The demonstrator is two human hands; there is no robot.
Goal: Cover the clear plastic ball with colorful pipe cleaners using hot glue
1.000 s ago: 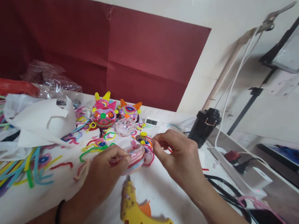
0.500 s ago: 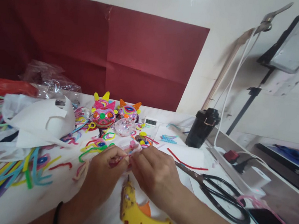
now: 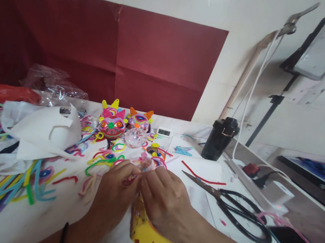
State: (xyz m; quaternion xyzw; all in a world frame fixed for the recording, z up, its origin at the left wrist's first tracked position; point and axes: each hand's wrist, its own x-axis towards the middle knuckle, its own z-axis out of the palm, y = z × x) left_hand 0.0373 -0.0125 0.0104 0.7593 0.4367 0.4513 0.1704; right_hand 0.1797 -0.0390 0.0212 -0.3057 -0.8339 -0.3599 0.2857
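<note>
Both my hands pinched together on one small pink pipe-cleaner piece (image 3: 139,166), mostly hidden by my fingers. Left hand (image 3: 114,190) closed around its left side, right hand (image 3: 165,200) fingertips pressing it from the right, hands touching each other. Piece sits just above the yellow glue gun (image 3: 147,238), which lies under my right wrist. Scissors (image 3: 229,208) right of the glue gun, apart. Finished colourful faces (image 3: 114,124) well behind it. Loose pipe cleaners (image 3: 1,186) far left of it. Black cup (image 3: 220,138) behind-right.
</note>
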